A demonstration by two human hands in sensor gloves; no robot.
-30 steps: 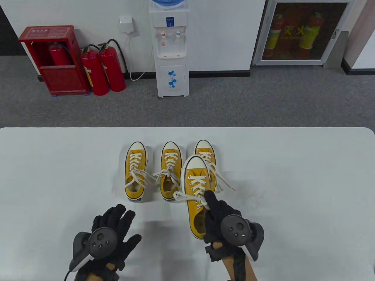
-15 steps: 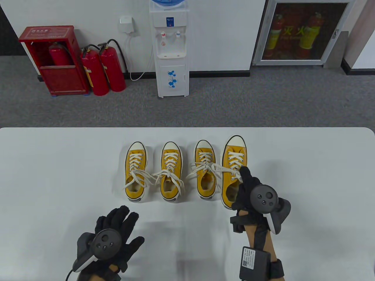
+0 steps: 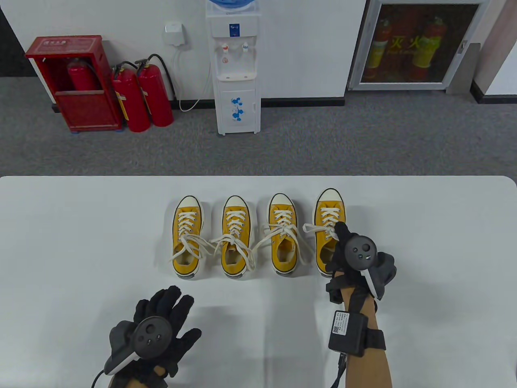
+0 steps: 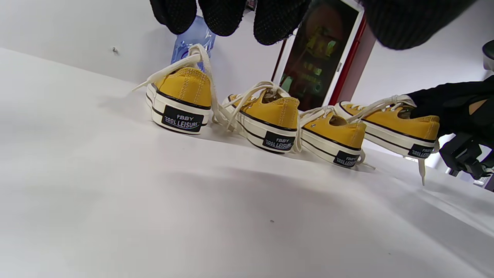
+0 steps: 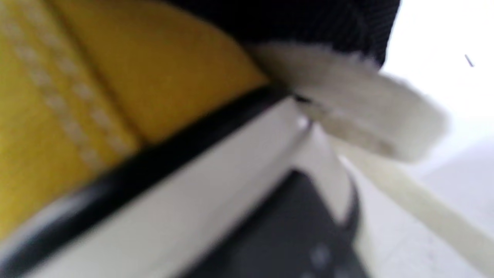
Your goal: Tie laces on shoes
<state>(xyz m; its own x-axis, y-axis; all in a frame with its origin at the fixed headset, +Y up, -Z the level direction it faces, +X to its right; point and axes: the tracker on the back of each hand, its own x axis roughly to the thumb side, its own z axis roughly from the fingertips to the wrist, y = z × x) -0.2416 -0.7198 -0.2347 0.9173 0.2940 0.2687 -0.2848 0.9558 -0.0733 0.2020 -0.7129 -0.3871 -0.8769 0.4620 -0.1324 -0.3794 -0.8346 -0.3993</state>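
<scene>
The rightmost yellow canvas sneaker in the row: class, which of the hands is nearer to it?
Right. The right hand grips the rightmost yellow canvas sneaker at its heel end; the left hand hovers open over the white table, nearer the row's left end.

Four shoes stand side by side in a row on the worktop (image 3: 60, 226), toes toward the far edge: the first shoe (image 3: 187, 236) leftmost, then the second shoe (image 3: 235, 236), the third shoe (image 3: 283, 234), and the fourth shoe (image 3: 329, 226) rightmost. The right hand (image 3: 355, 258) rests on the fourth shoe's near end, while the left hand (image 3: 157, 327) lies well apart on the worktop, nearer than the row and to its left. Beyond the worktop, a water dispenser (image 3: 236, 68) stands against the wall.
</scene>
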